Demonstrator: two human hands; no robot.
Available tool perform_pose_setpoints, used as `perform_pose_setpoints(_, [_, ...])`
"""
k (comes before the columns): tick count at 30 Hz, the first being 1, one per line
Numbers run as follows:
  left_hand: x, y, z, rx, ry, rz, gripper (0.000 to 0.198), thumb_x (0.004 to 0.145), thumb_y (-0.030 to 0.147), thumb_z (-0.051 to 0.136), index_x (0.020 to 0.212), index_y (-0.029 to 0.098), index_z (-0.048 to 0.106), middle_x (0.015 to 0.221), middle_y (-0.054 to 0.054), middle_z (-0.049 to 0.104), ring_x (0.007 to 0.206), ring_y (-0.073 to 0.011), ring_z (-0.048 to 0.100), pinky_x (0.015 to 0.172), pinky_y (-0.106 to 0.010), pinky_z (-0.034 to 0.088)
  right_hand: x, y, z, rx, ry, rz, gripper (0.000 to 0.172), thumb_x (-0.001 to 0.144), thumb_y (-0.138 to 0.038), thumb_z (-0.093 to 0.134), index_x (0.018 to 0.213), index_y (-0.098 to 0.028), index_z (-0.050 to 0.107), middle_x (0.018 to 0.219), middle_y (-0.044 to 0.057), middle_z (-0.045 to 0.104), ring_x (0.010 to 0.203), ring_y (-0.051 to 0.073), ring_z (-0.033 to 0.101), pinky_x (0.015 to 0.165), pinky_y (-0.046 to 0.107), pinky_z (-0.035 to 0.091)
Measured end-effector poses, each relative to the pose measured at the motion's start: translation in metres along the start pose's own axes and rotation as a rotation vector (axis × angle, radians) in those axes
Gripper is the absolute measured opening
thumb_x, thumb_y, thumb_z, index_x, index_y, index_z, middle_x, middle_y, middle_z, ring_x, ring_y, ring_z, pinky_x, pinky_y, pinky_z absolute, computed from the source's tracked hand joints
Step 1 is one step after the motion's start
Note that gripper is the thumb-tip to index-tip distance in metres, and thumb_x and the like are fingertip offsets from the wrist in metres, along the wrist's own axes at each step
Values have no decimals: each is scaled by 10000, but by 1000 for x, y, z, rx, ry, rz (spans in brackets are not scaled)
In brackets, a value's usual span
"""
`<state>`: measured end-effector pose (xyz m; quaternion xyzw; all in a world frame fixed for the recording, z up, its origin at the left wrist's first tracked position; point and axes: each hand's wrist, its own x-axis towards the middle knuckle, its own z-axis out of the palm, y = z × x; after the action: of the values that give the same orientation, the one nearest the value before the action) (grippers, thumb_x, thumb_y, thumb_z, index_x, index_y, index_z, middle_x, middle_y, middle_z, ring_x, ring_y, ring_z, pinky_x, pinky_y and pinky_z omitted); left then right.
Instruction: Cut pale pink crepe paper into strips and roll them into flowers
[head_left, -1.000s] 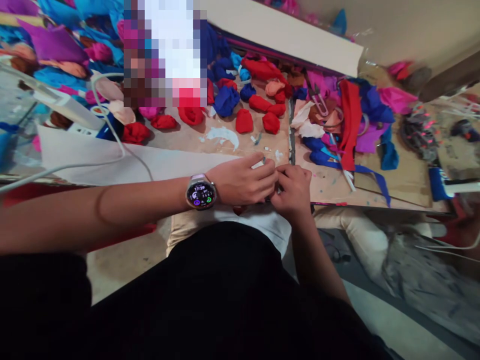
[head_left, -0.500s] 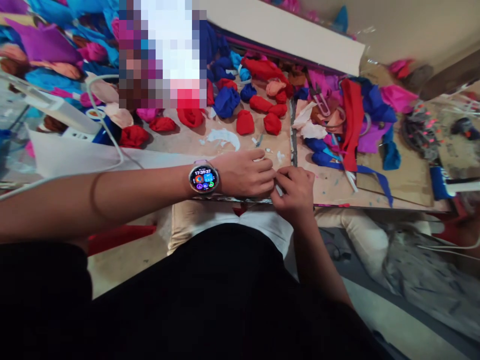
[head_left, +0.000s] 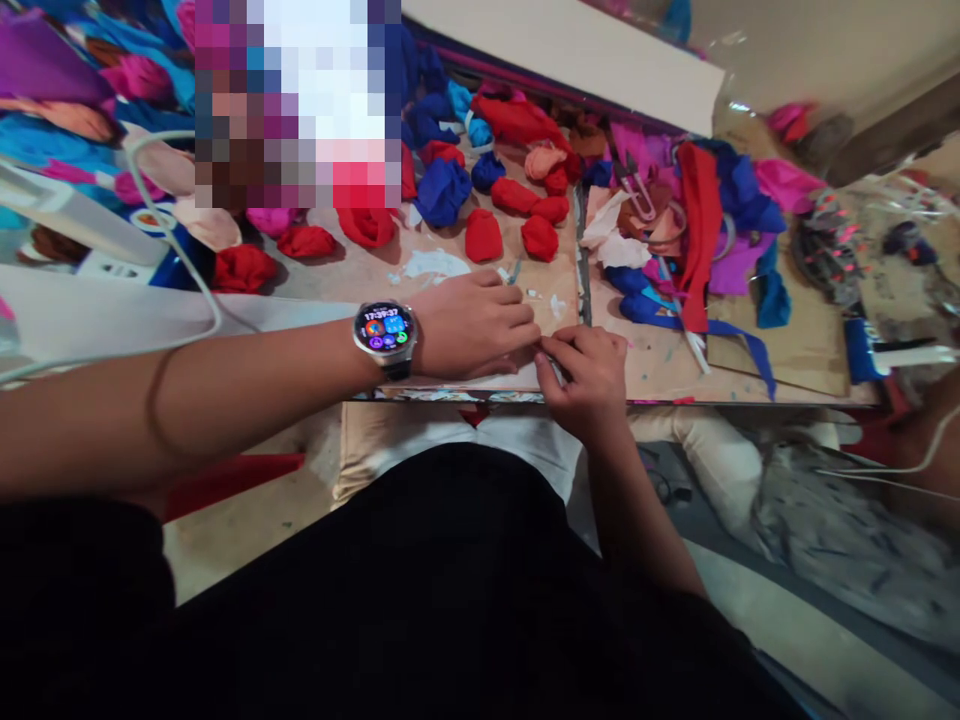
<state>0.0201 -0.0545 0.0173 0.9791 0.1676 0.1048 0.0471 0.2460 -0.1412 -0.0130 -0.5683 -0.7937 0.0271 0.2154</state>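
Note:
My left hand [head_left: 472,325], with a smartwatch [head_left: 385,332] on its wrist, lies knuckles-up near the front edge of a brown board [head_left: 450,268], fingers curled down onto a long white strip [head_left: 247,315]. My right hand [head_left: 589,372] meets it fingertip to fingertip, closed in a pinch on a small pale piece [head_left: 556,372] that I cannot name. Both hands sit just left of the dark gap [head_left: 583,270] between two boards.
Red cloth balls [head_left: 484,235] and blue cloth balls [head_left: 442,190] lie beyond the hands. Scissors [head_left: 634,195], red and blue strips [head_left: 701,245] crowd the right board. A white cable [head_left: 176,290] and white power strip [head_left: 60,210] sit left. A long white box [head_left: 570,55] runs along the back.
Both hands have edged forward onto the board while staying joined at the fingertips; my left wrist has turned, showing the watch face more. The view has drifted slightly.

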Motion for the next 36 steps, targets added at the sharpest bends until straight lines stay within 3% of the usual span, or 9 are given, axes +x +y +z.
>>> perform_pose_setpoints(4, [-6, -10, -5, -60, -2, -70, 434, 980, 510, 622, 1276, 205, 706, 1302, -123, 724, 1280, -310, 618, 1071, -448, 439, 0, 0, -1, 11, 11, 1, 247, 990, -274, 618, 1164, -267, 793, 1005, 51, 736, 973, 230, 655, 942, 453, 348])
perform_pose_setpoints(9, [-7, -9, -1, -34, -63, -85, 503, 990, 549, 593, 1378, 241, 680, 1435, -112, 666, 1377, -332, 554, 1137, -487, 388, 0, 0, 0, 14, -2, 22, 247, 980, -269, 626, 1158, -277, 797, 1019, 53, 742, 994, 237, 659, 961, 462, 350])
perform_pose_setpoints(24, [-11, -8, 10, -47, -13, -118, 576, 933, 600, 663, 1392, 253, 691, 1521, -115, 622, 1408, -333, 541, 1173, -479, 369, -1, -1, -5, 53, 14, 20, 222, 954, -228, 631, 1083, -256, 809, 1021, 59, 747, 989, 231, 675, 963, 452, 393])
perform_pose_setpoints(30, [-12, -9, 13, -51, 3, -117, 601, 945, 607, 641, 1420, 239, 669, 1534, -119, 611, 1398, -336, 548, 1159, -472, 374, -8, 9, -16, 71, -38, -109, 224, 958, -252, 661, 1137, -229, 794, 1085, 85, 751, 1051, 249, 676, 1006, 470, 440])
perform_pose_setpoints(36, [-12, -8, 12, 8, -43, -127, 706, 971, 638, 579, 1505, 176, 588, 1550, -150, 589, 1414, -358, 521, 1164, -478, 359, -12, 17, -23, 88, -81, -223, 276, 947, -294, 708, 1212, -234, 757, 1313, 90, 757, 1205, 284, 657, 1073, 500, 447])
